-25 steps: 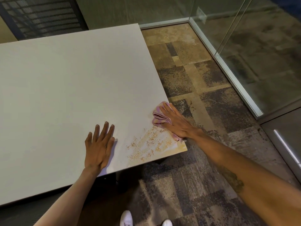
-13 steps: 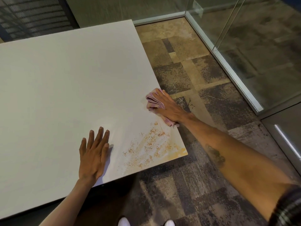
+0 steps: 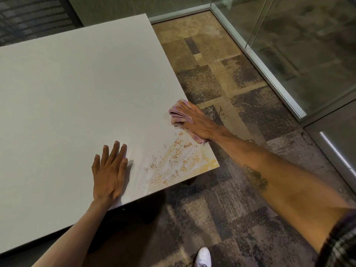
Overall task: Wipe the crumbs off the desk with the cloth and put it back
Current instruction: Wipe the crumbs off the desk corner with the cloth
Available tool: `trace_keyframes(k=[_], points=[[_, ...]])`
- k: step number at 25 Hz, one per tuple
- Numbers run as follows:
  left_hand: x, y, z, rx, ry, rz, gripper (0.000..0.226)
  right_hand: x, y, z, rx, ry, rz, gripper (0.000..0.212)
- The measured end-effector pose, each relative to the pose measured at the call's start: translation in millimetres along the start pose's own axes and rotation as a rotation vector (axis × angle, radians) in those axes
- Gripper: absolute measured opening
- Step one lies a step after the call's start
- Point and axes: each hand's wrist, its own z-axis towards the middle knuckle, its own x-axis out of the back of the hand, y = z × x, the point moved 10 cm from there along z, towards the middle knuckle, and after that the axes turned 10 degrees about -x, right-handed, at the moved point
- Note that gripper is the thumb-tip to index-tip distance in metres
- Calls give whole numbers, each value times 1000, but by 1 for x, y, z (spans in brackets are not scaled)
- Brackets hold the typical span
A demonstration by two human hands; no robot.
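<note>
Head view, the only one I have. I see a pale grey desk (image 3: 77,93) filling the left and centre, its near right corner pointing toward the patterned carpet (image 3: 221,189).

The right hand (image 3: 198,123) lies flat, palm down, on a pink cloth (image 3: 178,114) at the desk's right edge, a little beyond the near right corner. The fingers are extended and close together, pressing the cloth to the desk top rather than gripping it; no finger curls around the fabric. The cloth is crumpled, with folds showing ahead of the fingertips and a strip protruding under the wrist at the desk edge.

The left hand (image 3: 109,172) rests flat on the desk near its front edge, well apart from the cloth, fingers straight and slightly spread, holding nothing.

Tan crumbs (image 3: 173,162) are scattered on the desk between the two hands, thickest toward the near right corner, reaching almost to the cloth. A yellowish smear (image 3: 209,163) marks the desk top at that corner, and the surface there looks wet, with pale streaks.

The right forearm (image 3: 269,176) crosses over the carpet and bears a dark mark. A plaid sleeve (image 3: 342,241) shows at the lower right. One white shoe (image 3: 203,256) stands on the carpet below the desk's front edge. A glass partition (image 3: 308,45) in a metal frame runs beyond the desk to the right
</note>
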Motion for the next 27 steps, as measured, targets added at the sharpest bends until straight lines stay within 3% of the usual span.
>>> trace_keyframes(k=[17,21,27], points=[[8,5,-5,46,29,-22,59,-35,13,-129,-74,80,-232,70],[13,7,-5,30,50,-32,58,-43,16,-143,-211,142,-230,71],[15,8,-3,38,40,19,57,-67,4,-154,-552,473,-240,69]])
